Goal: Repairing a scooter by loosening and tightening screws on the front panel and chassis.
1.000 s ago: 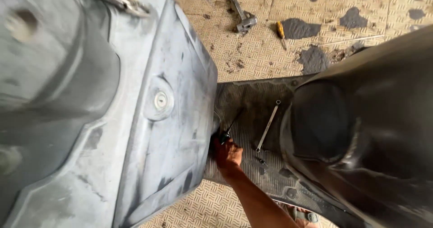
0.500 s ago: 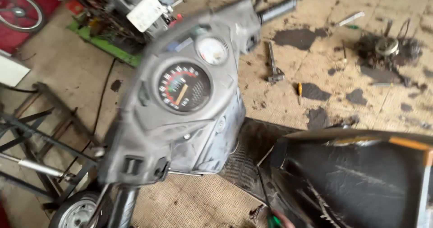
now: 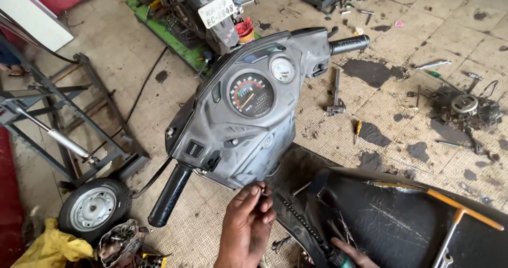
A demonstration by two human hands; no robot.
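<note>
Grey plastic covered the scooter's handlebar head (image 3: 241, 125), which filled the middle of the view, its round speedometer (image 3: 251, 95) facing up and its two black grips sticking out at either end. Below it, the person's left hand (image 3: 247, 225) was raised in front of the panel's lower edge, fingertips pinched together on a small screw (image 3: 262, 190), it seemed, held up close as if for a look; it was too small for me to be sure of its kind. Low at the frame's edge, the right hand (image 3: 353, 257) lay against the black seat (image 3: 407, 225), fingers curled about a green-handled tool (image 3: 338, 258). How tightly it was clenched I couldn't tell, since most of the hand was cut off. An orange T-handle wrench (image 3: 457, 215) rested on the seat, near enough to reach. Across the oil-stained floor (image 3: 402, 40) lay a yellow-handled screwdriver (image 3: 357, 130), a long wrench (image 3: 335, 94) and some engine parts (image 3: 468, 109), well apart from the hands. A loose wheel (image 3: 94, 210) sat at the left beside yellow rags (image 3: 45, 248).
</note>
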